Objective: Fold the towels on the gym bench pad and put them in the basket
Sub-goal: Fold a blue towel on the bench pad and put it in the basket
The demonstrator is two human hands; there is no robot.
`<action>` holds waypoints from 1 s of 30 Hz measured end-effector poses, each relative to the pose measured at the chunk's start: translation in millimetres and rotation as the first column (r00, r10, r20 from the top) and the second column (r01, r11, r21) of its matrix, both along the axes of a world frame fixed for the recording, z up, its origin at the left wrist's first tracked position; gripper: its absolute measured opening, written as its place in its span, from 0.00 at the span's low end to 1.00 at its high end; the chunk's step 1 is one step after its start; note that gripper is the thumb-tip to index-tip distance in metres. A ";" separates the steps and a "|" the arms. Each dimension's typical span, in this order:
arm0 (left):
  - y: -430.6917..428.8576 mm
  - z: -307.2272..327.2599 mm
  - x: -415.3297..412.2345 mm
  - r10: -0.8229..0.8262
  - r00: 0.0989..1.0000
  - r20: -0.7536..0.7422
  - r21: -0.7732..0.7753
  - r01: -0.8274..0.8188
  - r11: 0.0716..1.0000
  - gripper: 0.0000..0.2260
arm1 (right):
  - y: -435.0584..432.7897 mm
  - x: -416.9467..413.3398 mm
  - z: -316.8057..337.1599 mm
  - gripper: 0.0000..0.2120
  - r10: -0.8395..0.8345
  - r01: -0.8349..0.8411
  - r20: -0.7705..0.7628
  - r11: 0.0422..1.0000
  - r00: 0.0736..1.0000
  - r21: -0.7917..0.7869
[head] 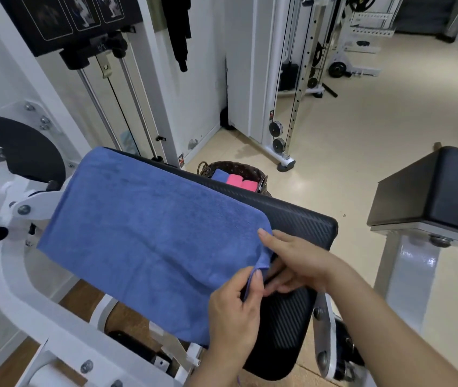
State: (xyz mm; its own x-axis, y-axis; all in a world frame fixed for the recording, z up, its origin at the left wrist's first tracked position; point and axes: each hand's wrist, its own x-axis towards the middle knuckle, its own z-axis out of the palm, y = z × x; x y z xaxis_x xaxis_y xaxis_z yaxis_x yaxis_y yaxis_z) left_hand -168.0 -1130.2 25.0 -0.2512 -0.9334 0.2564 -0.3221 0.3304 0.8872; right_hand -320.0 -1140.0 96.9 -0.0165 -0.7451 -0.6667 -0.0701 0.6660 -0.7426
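A blue towel (144, 227) lies spread over the black gym bench pad (300, 219), hanging off its near edge. My left hand (233, 311) pinches the towel's near right corner between thumb and fingers. My right hand (295, 261) grips the towel's right edge just above, thumb on top of the cloth and fingers tucked under it. Behind the pad, on the floor, stands a dark wicker basket (250, 169). Inside it lie a folded blue towel (220, 175) and folded pink towels (240, 182).
A white machine frame (15, 289) with a black disc surrounds the pad on the left. A second black pad (445, 188) on a white post stands at the right. A cable machine (281, 107) rises behind the basket. Beige floor stretches to the right.
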 end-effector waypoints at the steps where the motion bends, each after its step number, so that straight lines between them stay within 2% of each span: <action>1: 1.2 0.8 -0.8 -0.017 1.000 -0.007 -0.008 0.017 1.000 0.14 | 0.4 5.3 -9.1 0.15 -0.144 0.153 0.103 0.984 0.984 -0.087; 3: 3.8 1.5 -2.1 -0.045 0.999 -0.001 -0.029 0.045 0.999 0.11 | -3.6 11.5 -19.2 0.12 -0.400 0.445 0.231 0.873 0.887 -0.199; 4: 4.9 1.3 -2.6 -0.060 0.998 0.005 -0.034 0.061 0.998 0.11 | -6.9 11.6 -19.1 0.13 -0.474 0.528 0.252 0.816 0.844 -0.234; 6: 6.7 0.0 -3.4 -0.096 0.995 0.014 -0.036 0.097 0.995 0.12 | -13.8 4.9 -14.9 0.18 -0.521 0.588 0.279 0.758 0.807 -0.282; 7: 7.2 -0.8 -3.9 -0.105 0.994 0.018 -0.038 0.106 0.994 0.13 | -16.3 -0.1 -11.7 0.19 -0.506 0.572 0.274 0.763 0.818 -0.301; 9: 7.1 -2.8 -5.3 -0.109 0.994 0.021 -0.031 0.110 0.993 0.18 | -20.1 -10.9 -6.3 0.19 -0.455 0.483 0.164 0.804 0.875 -0.348; 11: 6.3 -5.8 -7.1 -0.101 0.994 0.040 -0.022 0.102 0.995 0.21 | -24.6 -21.2 -3.5 0.17 -0.399 0.328 -0.092 0.847 0.912 -0.417; 12: 5.9 -7.4 -8.1 -0.100 0.993 0.058 -0.024 0.102 0.995 0.21 | -26.6 -25.6 -2.2 0.16 -0.370 0.226 -0.256 0.861 0.893 -0.456; 14: 5.8 -10.3 -9.6 -0.110 0.988 0.112 -0.014 0.113 0.994 0.16 | -30.8 -32.8 0.5 0.16 -0.308 -0.032 -0.584 0.866 0.751 -0.498; 16: 7.5 -11.6 -11.4 -0.123 0.973 0.194 0.001 0.125 0.992 0.15 | -33.3 -38.0 3.1 0.18 -0.237 -0.250 -0.774 0.856 0.587 -0.452; 18: 9.6 -14.2 -14.6 -0.135 0.949 0.285 0.026 0.133 0.991 0.16 | -35.8 -43.3 3.0 0.21 -0.179 -0.366 -0.864 0.851 0.472 -0.376; 20: 13.1 -15.6 -19.9 -0.180 0.920 0.347 0.048 0.174 0.984 0.21 | -39.1 -51.6 1.4 0.20 -0.160 -0.390 -0.911 0.865 0.380 -0.314; 25: 26.4 -19.5 -25.3 -0.313 0.838 0.447 0.091 0.305 0.948 0.31 | -37.7 -70.6 -8.6 0.12 -0.131 -0.383 -0.950 0.893 0.283 -0.237; 28: 35.3 -23.8 -23.1 -0.364 0.783 0.504 0.172 0.322 0.931 0.35 | -33.4 -76.3 -16.3 0.10 -0.182 -0.396 -0.948 0.875 0.262 -0.278; 30: 42.0 -28.2 -18.2 -0.340 0.725 0.599 0.153 0.313 0.937 0.38 | -29.9 -79.6 -21.4 0.09 -0.219 -0.397 -0.942 0.865 0.255 -0.308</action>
State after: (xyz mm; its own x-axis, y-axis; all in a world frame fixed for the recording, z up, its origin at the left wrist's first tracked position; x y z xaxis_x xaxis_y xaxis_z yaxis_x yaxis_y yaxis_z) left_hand -186.2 -1088.3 -3.1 -0.6317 -0.7698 -0.0913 -0.6739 0.4872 0.5554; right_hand -399.6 -1169.9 75.5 -0.2964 -0.9422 0.1561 -0.9370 0.2553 -0.2383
